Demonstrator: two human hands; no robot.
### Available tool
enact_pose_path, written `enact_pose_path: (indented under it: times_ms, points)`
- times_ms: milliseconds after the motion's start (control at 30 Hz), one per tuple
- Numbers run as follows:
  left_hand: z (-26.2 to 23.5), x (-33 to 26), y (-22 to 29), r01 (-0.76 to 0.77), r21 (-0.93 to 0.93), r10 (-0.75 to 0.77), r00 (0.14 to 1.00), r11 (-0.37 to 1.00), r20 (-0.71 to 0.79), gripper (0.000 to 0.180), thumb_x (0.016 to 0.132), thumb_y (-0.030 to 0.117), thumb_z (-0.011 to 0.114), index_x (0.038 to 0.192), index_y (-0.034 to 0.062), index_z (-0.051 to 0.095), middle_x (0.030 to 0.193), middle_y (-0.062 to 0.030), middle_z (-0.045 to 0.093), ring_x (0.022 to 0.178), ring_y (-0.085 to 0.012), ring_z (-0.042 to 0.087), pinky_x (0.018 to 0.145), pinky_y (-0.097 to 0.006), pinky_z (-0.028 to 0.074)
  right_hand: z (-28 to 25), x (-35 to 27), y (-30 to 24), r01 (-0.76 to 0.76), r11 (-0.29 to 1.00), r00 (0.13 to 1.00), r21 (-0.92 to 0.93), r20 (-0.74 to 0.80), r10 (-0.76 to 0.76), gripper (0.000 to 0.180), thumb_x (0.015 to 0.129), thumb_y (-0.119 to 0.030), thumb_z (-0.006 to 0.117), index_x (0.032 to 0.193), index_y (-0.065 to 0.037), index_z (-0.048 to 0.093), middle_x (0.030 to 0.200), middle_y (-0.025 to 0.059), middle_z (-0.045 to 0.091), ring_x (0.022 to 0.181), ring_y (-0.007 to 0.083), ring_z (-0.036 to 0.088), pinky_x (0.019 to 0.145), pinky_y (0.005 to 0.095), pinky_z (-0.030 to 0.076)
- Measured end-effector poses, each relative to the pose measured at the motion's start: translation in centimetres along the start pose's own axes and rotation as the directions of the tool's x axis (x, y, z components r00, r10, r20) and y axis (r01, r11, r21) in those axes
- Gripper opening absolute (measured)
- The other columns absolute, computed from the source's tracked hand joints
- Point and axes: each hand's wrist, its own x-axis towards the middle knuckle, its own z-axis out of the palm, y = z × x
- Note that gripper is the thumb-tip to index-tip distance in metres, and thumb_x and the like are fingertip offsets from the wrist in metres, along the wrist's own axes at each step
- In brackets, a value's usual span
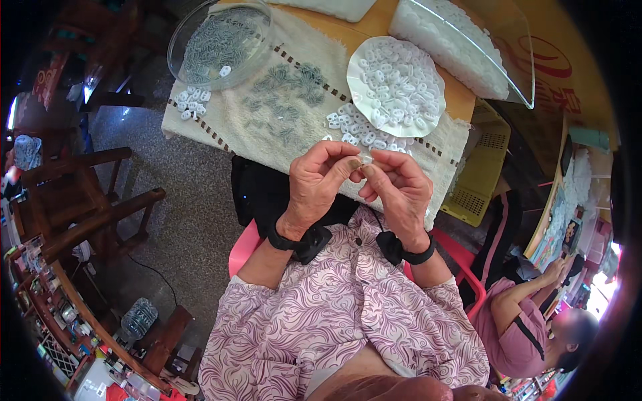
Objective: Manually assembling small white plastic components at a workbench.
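Note:
Close together above the table's near edge, my left hand (314, 184) and my right hand (403, 190) pinch a small white plastic piece (366, 160) between thumbs and fingertips. The fingers partly cover it. Just beyond them, loose white plastic pieces with holes (346, 123) lie on a cream cloth (221, 120). A scalloped white plate (438, 115) bears a heap of similar pieces. Small grey metal parts, seemingly springs (284, 93), are spread on the cloth. More of them fill a round clear dish (172, 63), beside a small group of white pieces (192, 101).
A clear bin (531, 87) of white parts stands at the far right, near a cardboard box (568, 80). Below the table's right side is a yellow basket (471, 204). Another person in pink (515, 337) works at the right. Wooden chairs (80, 180) stand left.

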Motion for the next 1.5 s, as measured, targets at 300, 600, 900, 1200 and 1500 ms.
enact_pose_path:
  times_ms: [300, 600, 900, 1200, 1500]
  points:
    - [0.0, 0.3, -0.5, 0.041, 0.024, -0.04, 0.999, 0.999, -0.014, 0.01, 0.089, 0.008, 0.065, 0.09, -0.0015, 0.062, 0.081, -0.0032, 0.065, 0.068, -0.008, 0.063, 0.061, -0.021, 0.052, -0.4, 0.3, 0.3, -0.011, 1.0, 0.999, 0.015, 0.05, 0.011, 0.015, 0.088, -0.001, 0.063, 0.102, 0.004, 0.061, 0.081, 0.0099, 0.069, 0.062, 0.0088, 0.064, 0.051, 0.0186, 0.051]
    - [0.0, 0.3, -0.6, -0.033, 0.19, 0.03, 0.999, 0.981, 0.02, 0.014, 0.091, 0.012, 0.063, 0.086, -0.0002, 0.061, 0.077, -0.0011, 0.062, 0.065, -0.0061, 0.059, 0.058, -0.02, 0.048, -0.4, 0.2, 0.3, 0.051, 0.996, 0.998, -0.077, 0.046, -0.047, 0.009, 0.087, 0.001, 0.063, 0.096, 0.004, 0.062, 0.078, 0.0091, 0.068, 0.058, 0.0077, 0.062, 0.048, 0.018, 0.05]
    - [0.1, -0.1, -0.5, -0.073, 0.271, 0.067, 0.997, 0.96, 0.032, 0.012, 0.09, 0.011, 0.064, 0.085, -0.0004, 0.062, 0.072, -0.0008, 0.063, 0.061, -0.0042, 0.055, 0.053, -0.02, 0.045, -0.6, 0.1, 1.0, 0.219, 0.935, 0.975, -0.28, 0.085, -0.203, 0.007, 0.086, 0.003, 0.064, 0.093, 0.003, 0.062, 0.074, 0.0075, 0.066, 0.055, 0.007, 0.061, 0.044, 0.0188, 0.049]
    - [0.0, -0.5, -1.0, 0.077, 0.008, -0.077, 0.997, 0.997, 0.012, 0.013, 0.094, 0.011, 0.059, 0.096, -0.0017, 0.061, 0.079, -0.0027, 0.064, 0.067, -0.0056, 0.057, 0.062, -0.019, 0.047, -0.4, 0.5, 0.8, 0.069, 0.99, 0.996, -0.119, 0.073, -0.06, 0.011, 0.09, 0.0, 0.059, 0.099, 0.006, 0.061, 0.075, 0.0081, 0.066, 0.06, 0.0083, 0.062, 0.051, 0.0205, 0.052]
    - [-0.1, -0.6, -1.6, 0.032, 0.133, -0.033, 0.999, 0.991, 0.006, 0.013, 0.094, 0.011, 0.058, 0.095, -0.0015, 0.059, 0.078, -0.0021, 0.062, 0.066, -0.0052, 0.056, 0.06, -0.019, 0.046, -0.4, 0.1, 0.8, -0.002, 0.998, 0.997, -0.06, 0.073, 0.007, 0.01, 0.09, 0.0, 0.06, 0.098, 0.006, 0.06, 0.076, 0.0094, 0.066, 0.061, 0.0093, 0.063, 0.052, 0.0208, 0.053]
